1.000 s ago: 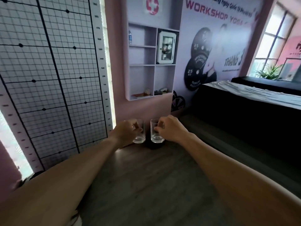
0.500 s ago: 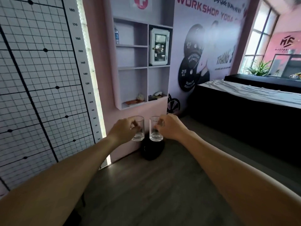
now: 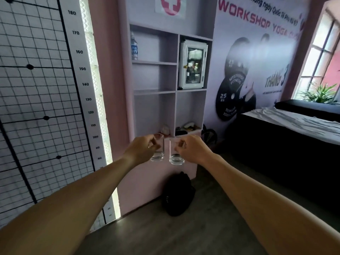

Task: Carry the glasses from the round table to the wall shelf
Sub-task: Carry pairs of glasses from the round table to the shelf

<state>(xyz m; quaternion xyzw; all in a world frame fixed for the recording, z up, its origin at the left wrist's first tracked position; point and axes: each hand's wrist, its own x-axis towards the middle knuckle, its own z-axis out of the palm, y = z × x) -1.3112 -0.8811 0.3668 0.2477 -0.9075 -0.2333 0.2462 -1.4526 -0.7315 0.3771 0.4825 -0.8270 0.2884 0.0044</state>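
Both hands up front: left hand (image 3: 140, 149) grips a clear cylindrical glass tumbler (image 3: 158, 150), right hand (image 3: 191, 149) grips a 2nd clear glass (image 3: 175, 153). Glasses upright, side by side w/ a gap, held in air just below the pale lilac wall shelf (image 3: 165, 92).

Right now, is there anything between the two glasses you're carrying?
No. In the head view the left glass and right glass are held side by side, apart, with only an open gap showing the pink wall behind.
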